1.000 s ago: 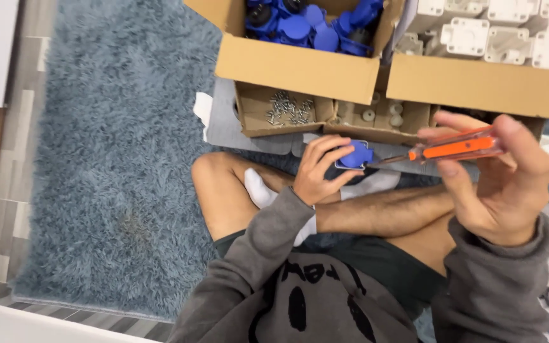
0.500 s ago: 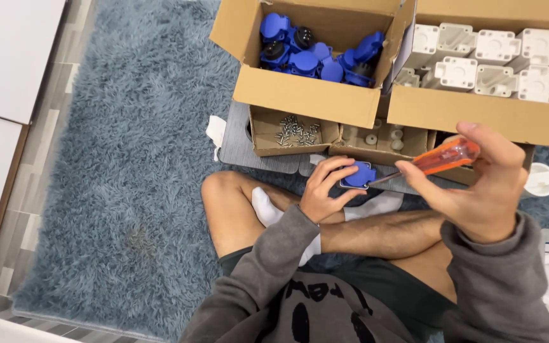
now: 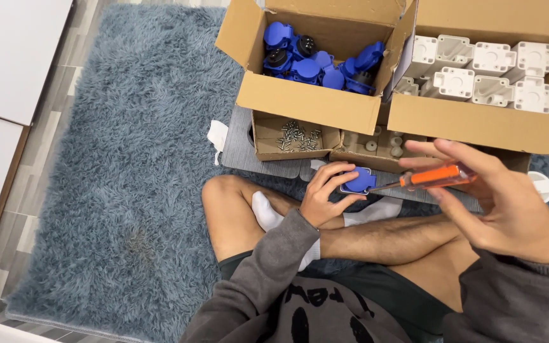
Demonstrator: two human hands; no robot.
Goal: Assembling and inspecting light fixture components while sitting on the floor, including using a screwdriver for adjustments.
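Just right of the frame's centre, the left hand [image 3: 325,197] has its fingers curled around a small blue plastic socket part [image 3: 358,180], held above the crossed legs; the right hand [image 3: 509,203] grips an orange-handled screwdriver [image 3: 436,176] between thumb and fingertips, its thin shaft pointing left so the tip meets the part's right edge. The part looks light, rigid and smooth (hard moulded plastic, likely a little slippery), so pinching it by its outer rim seems the surest hold, leaving the face free. The screwdriver handle is slim and stiff and suits a fingertip grip. The left fingers hide most of the part's underside, and whether a screw sits at the tip is too small to tell. At the top of the frame, cardboard boxes [image 3: 306,101] hold more blue parts, white housings [image 3: 478,73] and loose screws [image 3: 297,136].
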